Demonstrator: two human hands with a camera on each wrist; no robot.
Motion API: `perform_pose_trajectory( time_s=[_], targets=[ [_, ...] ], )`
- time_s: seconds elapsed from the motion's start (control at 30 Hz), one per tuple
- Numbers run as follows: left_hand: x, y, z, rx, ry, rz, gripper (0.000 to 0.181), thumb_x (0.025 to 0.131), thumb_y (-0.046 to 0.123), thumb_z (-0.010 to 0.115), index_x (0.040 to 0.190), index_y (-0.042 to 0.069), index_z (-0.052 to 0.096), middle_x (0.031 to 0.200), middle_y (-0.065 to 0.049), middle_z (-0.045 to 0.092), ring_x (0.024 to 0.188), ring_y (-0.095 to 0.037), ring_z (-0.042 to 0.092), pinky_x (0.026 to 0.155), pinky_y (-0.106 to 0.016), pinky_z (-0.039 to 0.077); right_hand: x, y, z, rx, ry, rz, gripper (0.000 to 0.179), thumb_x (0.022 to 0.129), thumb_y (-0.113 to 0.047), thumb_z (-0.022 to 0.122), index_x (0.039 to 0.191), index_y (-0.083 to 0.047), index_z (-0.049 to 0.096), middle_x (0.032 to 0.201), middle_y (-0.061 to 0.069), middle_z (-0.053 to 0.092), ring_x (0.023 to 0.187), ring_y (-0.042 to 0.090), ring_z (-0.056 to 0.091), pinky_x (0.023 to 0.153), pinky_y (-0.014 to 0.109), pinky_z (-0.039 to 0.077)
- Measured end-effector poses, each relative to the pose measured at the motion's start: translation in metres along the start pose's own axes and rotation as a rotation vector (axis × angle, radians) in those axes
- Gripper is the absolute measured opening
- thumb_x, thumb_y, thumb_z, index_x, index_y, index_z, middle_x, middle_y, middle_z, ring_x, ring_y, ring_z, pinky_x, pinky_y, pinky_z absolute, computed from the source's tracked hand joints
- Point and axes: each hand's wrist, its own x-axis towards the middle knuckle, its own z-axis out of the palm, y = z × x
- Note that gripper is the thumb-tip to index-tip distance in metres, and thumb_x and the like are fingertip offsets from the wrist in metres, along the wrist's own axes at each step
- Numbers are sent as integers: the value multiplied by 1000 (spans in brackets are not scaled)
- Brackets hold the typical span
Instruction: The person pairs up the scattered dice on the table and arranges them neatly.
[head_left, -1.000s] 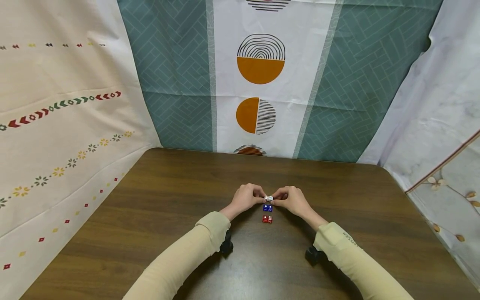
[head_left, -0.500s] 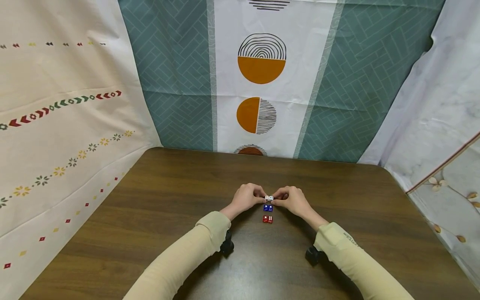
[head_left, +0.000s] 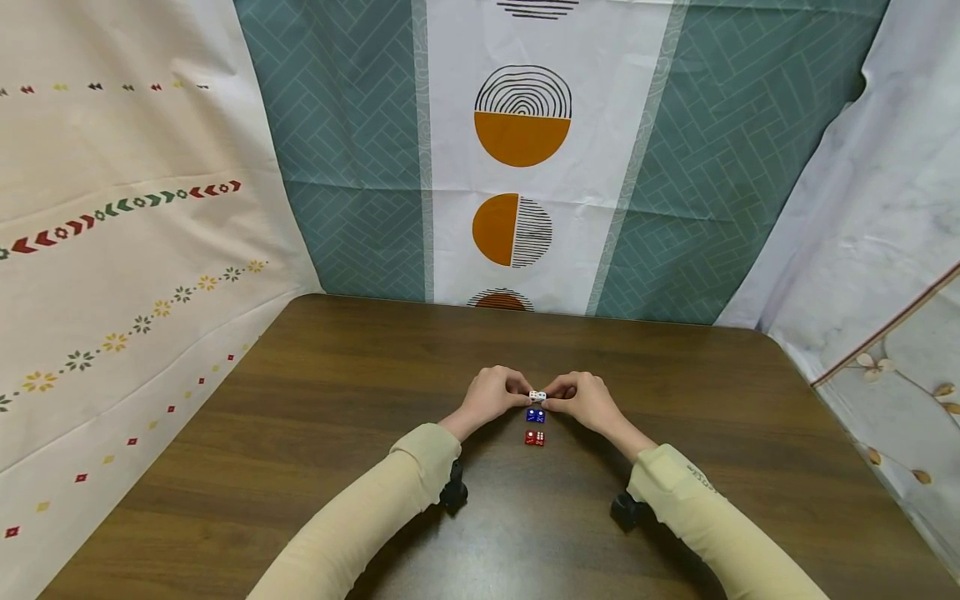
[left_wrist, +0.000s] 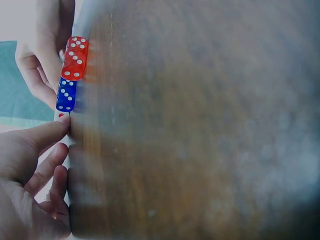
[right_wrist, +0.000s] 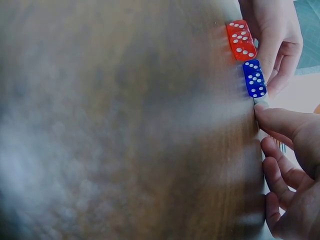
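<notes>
Two white dice (head_left: 537, 397) sit side by side between the fingertips of my two hands. From the left, the thumb and index finger of my left hand (head_left: 492, 395) pinch the left one; from the right, my right hand (head_left: 587, 398) pinches the other. Just nearer to me lies a pair of blue dice (head_left: 536, 415), side by side. A pair of red dice (head_left: 535, 437) makes a row closer still. In the left wrist view, the white die (left_wrist: 61, 115) is mostly hidden behind the thumb, beyond the blue dice (left_wrist: 66, 94) and red dice (left_wrist: 75, 58).
The dice lie on a brown wooden table (head_left: 360, 350) with rounded far corners. Behind it hangs a green and white patterned cloth (head_left: 360, 150). A cream cloth (head_left: 135, 275) borders the left side and a pale floral cloth (head_left: 885, 250) the right.
</notes>
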Motion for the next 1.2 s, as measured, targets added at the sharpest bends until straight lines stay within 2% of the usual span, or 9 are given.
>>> perform_pose_trajectory(
  time_s=[1.2],
  targets=[
    [-3, 2, -2, -17, 2, -22, 11, 85, 22, 78, 94, 16, 79, 71, 3, 62, 62, -7, 45, 57, -20, 33, 1, 2, 2, -1, -1, 5, 12, 83, -21, 80, 94, -17, 78, 84, 0, 69, 73, 12, 55, 65, 27, 43]
  ],
)
